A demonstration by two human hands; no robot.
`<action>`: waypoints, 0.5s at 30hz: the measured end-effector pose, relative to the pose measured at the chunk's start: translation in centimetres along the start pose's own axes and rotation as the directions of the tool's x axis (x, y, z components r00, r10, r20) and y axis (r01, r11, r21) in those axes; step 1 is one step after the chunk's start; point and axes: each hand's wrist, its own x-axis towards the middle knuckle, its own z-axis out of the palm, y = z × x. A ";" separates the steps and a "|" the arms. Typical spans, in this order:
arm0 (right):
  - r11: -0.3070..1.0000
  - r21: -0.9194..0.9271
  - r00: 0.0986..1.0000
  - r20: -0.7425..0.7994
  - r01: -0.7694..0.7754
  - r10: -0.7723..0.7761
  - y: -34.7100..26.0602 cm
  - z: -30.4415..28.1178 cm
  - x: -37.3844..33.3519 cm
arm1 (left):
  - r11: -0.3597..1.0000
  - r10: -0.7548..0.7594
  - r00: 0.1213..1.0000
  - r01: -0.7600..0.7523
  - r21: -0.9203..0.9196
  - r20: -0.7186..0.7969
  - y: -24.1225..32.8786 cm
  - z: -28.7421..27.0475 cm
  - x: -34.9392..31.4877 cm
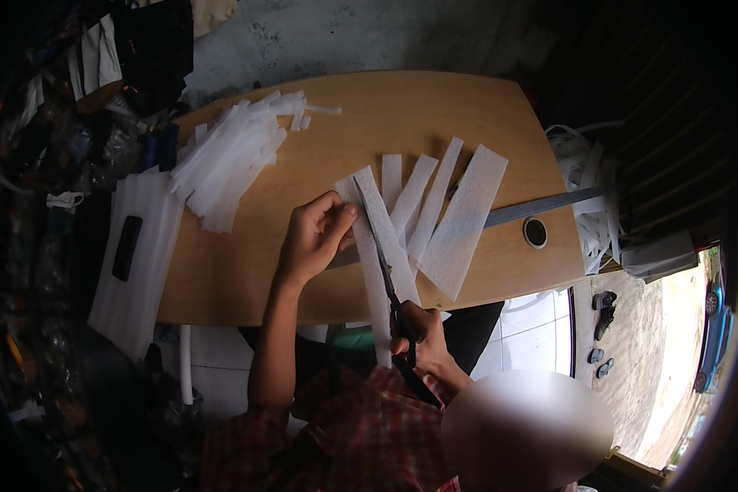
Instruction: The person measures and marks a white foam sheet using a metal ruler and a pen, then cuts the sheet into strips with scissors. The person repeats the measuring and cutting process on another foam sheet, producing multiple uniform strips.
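My left hand (312,238) pinches the upper left edge of a long white foam strip (389,221) between thumb and fingers. Black scissors (383,264) are gripped in my right hand (428,338), fingers through the handles. Their blades run lengthwise along the foam, splitting off a narrow piece (372,283) that hangs past the table's near edge. Just right of the blades lie several cut foam strips, among them a wide strip (466,223) and a thin strip (437,199).
On the wooden table (369,115), a pile of white strips (234,156) lies far left. A phone (127,248) rests on white sheets (143,287) at the left edge. A long grey ruler (549,205) crosses the right edge beside a round hole (535,233); white scraps (590,176) lie beyond.
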 end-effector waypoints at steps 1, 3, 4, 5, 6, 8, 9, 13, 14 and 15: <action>1.000 0.004 1.000 0.003 -0.021 0.021 0.0 -0.1 0.0 | 1.000 0.007 1.000 -0.007 0.018 0.007 0.0 -0.2 0.0; 1.000 -0.010 1.000 0.000 -0.029 0.029 0.0 -0.4 0.1 | 0.999 0.015 1.000 -0.015 0.034 0.024 0.0 -0.6 0.0; 0.999 0.002 0.999 0.010 -0.045 0.045 0.0 -0.4 0.2 | 0.999 0.014 0.999 -0.015 0.033 0.035 -0.1 -0.7 0.1; 0.999 0.011 0.999 0.010 -0.045 0.045 0.0 -0.4 0.3 | 0.999 0.013 0.999 -0.015 0.032 0.046 -0.1 -0.9 0.1; 0.999 0.020 0.999 0.010 -0.046 0.046 0.0 -0.5 0.3 | 0.999 0.008 0.998 -0.010 0.045 0.056 -0.2 -1.0 0.1; 0.995 0.095 1.000 0.003 -0.028 0.028 0.1 -0.3 0.5 | 0.998 0.003 0.997 -0.008 0.067 0.074 -0.4 -1.1 0.0; 0.991 0.129 0.999 0.004 -0.032 0.031 0.2 -0.2 0.5 | 0.996 -0.014 0.996 0.006 0.089 0.089 -0.6 -1.0 0.1; 0.995 0.086 0.999 -0.002 -0.049 0.049 0.8 -0.3 0.9 | 0.994 -0.011 0.994 -0.001 0.113 0.109 -1.0 -1.1 0.2; 0.997 0.056 0.999 -0.004 -0.049 0.050 0.9 -0.3 1.1 | 0.994 -0.001 0.994 -0.011 0.106 0.108 -1.1 -1.2 0.2; 0.998 0.025 0.999 -0.006 -0.050 0.050 1.0 -0.4 1.3 | 0.995 -0.015 0.995 0.005 0.104 0.098 -1.1 -1.3 0.2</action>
